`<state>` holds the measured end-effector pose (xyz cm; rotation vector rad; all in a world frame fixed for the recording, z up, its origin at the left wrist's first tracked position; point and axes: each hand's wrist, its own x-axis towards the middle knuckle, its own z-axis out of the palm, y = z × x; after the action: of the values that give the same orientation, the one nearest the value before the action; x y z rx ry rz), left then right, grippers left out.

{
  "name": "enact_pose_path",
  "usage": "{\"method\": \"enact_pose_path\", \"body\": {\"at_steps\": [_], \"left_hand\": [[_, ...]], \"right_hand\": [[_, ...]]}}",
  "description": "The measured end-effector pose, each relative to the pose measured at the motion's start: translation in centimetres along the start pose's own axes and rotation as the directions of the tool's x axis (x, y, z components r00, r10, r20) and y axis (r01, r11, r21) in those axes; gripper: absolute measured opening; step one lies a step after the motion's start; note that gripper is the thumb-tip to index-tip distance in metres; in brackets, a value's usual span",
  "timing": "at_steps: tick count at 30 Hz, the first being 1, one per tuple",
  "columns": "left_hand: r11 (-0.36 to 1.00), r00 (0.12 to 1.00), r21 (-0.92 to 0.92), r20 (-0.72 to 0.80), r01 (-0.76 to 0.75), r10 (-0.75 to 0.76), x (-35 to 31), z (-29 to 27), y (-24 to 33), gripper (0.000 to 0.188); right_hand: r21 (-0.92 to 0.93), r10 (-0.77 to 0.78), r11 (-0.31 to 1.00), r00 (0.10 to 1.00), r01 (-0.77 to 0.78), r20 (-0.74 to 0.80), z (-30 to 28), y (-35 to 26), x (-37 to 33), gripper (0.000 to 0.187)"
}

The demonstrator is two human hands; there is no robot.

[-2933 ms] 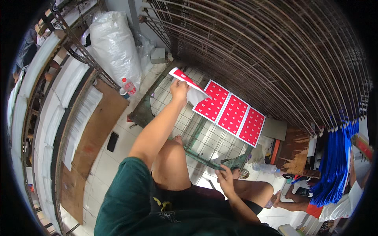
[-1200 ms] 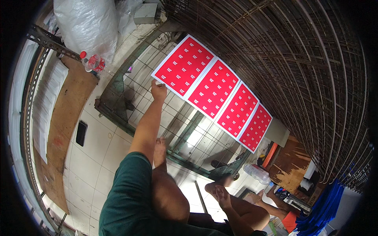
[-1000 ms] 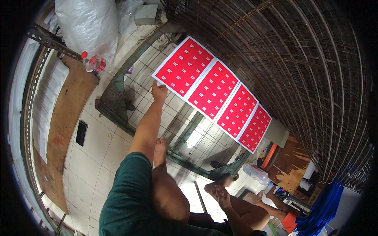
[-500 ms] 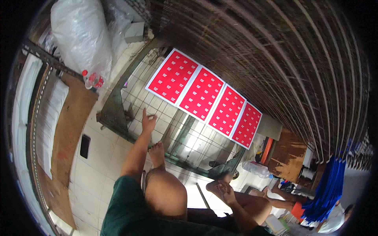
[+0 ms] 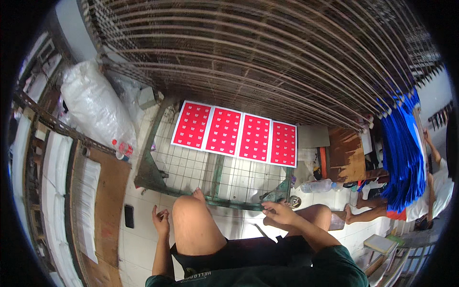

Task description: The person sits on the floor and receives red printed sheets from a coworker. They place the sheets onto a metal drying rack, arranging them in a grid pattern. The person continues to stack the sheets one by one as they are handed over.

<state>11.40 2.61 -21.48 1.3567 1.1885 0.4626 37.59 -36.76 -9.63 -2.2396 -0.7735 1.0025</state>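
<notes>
My left hand (image 5: 161,220) hangs beside my left knee, fingers apart and bent, with nothing visible in it. Above my right leg, my right hand (image 5: 278,212) points its partly bent fingers leftward; no object shows in them. Ahead of both hands, several red sheets with white borders and small white prints, such as the leftmost sheet (image 5: 192,125), lie side by side on a wire mesh rack (image 5: 184,167) with a green metal frame. Neither hand touches the sheets or the rack.
Many raised wire racks (image 5: 229,62) arch overhead. A black phone (image 5: 129,216) lies on the tiled floor at left, near a wooden board (image 5: 106,201). A stuffed plastic bag (image 5: 98,103) stands far left. Blue pieces (image 5: 401,158) hang at right, beside another person (image 5: 437,186). A plastic bottle (image 5: 318,186) lies near.
My left hand has drawn back from over the mesh rack to beside my knee. My right hand has lifted from near my foot. The view has turned, so the sheets look more level.
</notes>
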Motion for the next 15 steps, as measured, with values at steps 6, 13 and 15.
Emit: {"method": "enact_pose_path", "body": {"at_steps": [6,13,15], "left_hand": [[0.882,0.882,-0.058,0.034,-0.468,0.470,-5.3,2.5,16.4,0.049],[0.713,0.572,-0.076,0.540,-0.697,0.617,-19.3,11.1,19.5,0.048],[0.722,0.442,0.022,0.804,-0.692,0.399,-21.2,13.6,16.5,0.052]], "right_hand": [[-0.090,0.073,0.993,0.996,-0.077,-0.047,0.0,-0.2,0.3,0.047],[-0.145,0.018,0.989,1.000,-0.019,-0.010,1.6,0.7,0.5,0.051],[-0.185,-0.028,0.983,0.999,0.021,-0.034,1.7,1.0,0.3,0.052]]}}
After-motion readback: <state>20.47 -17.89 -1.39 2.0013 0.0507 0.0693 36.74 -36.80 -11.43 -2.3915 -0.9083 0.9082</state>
